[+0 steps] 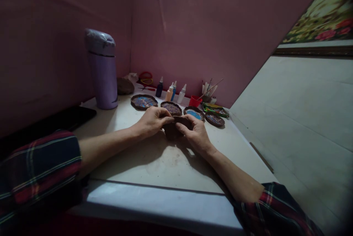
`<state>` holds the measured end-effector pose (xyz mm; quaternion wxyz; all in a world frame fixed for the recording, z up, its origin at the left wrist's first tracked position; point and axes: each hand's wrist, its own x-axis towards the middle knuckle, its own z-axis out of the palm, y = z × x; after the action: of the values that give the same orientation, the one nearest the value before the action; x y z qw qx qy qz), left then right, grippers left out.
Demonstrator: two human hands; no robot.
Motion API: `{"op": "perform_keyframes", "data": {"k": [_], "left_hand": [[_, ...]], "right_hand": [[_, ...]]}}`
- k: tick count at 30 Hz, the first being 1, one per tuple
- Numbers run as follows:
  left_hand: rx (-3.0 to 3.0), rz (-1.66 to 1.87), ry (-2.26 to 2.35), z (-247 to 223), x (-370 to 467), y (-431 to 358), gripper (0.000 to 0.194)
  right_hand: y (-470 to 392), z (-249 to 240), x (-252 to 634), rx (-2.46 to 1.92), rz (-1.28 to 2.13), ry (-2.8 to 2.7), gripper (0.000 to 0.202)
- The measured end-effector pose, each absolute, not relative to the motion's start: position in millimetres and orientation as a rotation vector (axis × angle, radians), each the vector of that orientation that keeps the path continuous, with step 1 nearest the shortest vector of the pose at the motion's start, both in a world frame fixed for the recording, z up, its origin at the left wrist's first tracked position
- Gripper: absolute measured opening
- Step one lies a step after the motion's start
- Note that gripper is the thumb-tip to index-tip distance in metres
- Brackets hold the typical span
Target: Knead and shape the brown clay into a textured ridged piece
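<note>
A dark brown clay piece (173, 131) is held up between both hands above the white table (154, 168). My left hand (152, 121) pinches its left upper rim between thumb and fingers. On the other side, my right hand (195, 133) grips the right part, thumb on the near face and fingers behind. The fingers partly hide the piece. Just beyond it lie round brown dishes, one with blue and brown contents (143, 101), one with purplish contents (171, 108) and one with bright blue (194, 113).
A purple tumbler (104, 76) stands at the left, near a brown lump (125, 86). Farther back are small squeeze bottles (181, 94), scissors (145, 78), a red cup (195, 101) and brushes. A smaller dish (214, 119) lies right. Pink panels (193, 30) rise behind.
</note>
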<state>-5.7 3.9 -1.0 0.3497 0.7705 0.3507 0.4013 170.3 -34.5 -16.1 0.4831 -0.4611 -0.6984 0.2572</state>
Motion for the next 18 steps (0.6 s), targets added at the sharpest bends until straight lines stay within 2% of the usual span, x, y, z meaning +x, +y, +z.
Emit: {"op": "perform_keyframes", "data": {"k": [6, 18], "left_hand": [[1.948, 1.007, 0.875, 2.0, -6.3, 4.8, 0.032], [1.957, 1.024, 0.872, -4.2, -6.4, 6.3, 0.02]], "right_hand": [[-31.9, -16.2, 171.7, -1.119, 0.598, -1.619, 0.022], [-33.8, -15.6, 170.6, -1.115, 0.669, -1.649, 0.028]]}}
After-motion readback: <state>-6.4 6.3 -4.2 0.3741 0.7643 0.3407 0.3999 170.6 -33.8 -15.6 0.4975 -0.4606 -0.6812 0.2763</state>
